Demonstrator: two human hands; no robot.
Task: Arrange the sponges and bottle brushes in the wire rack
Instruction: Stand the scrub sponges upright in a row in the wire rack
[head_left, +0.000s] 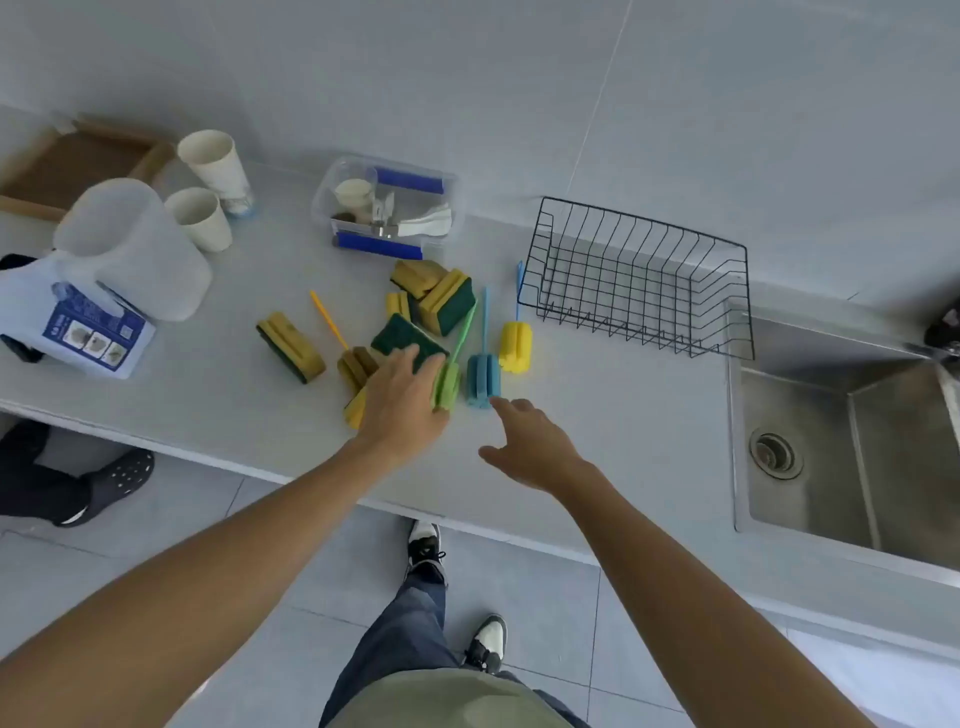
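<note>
Head view shows both hands extended over the pale grey surface (597, 415), neither grasping anything. The left hand (402, 397) lies flat and released, fingers spread over the dark green scouring pad of a sponge (402, 335) and touching the green foam-headed bottle brush (448, 384). The right hand (535, 449) is loosely spread, its index fingertip just beside the blue foam-headed bottle brush (483, 379); contact cannot be confirmed.

The black wire rack (639, 280) stands against the back edge of the surface, beside the steel sink (852, 441), and holds nothing. All task items lie loose on the surface left of it: a yellow foam-headed bottle brush (515, 347) nearest the rack, an orange-handled brush (328, 318) partly hidden, a pile of yellow-and-green sponges (441, 296), and one separate yellow-and-green sponge (291, 345) further left.

Risks noted:
- The green and blue brushes lie side by side, close together; lifting one could drag or roll the other toward the front edge.
- The flat left hand may push the sponge pile instead of gripping it.
- Thin brush handles could slip through the rack's wide wire gaps, or tip out if stood upright.
- The rack appears light; items dropped against its far side might shift it toward the sink.
</note>
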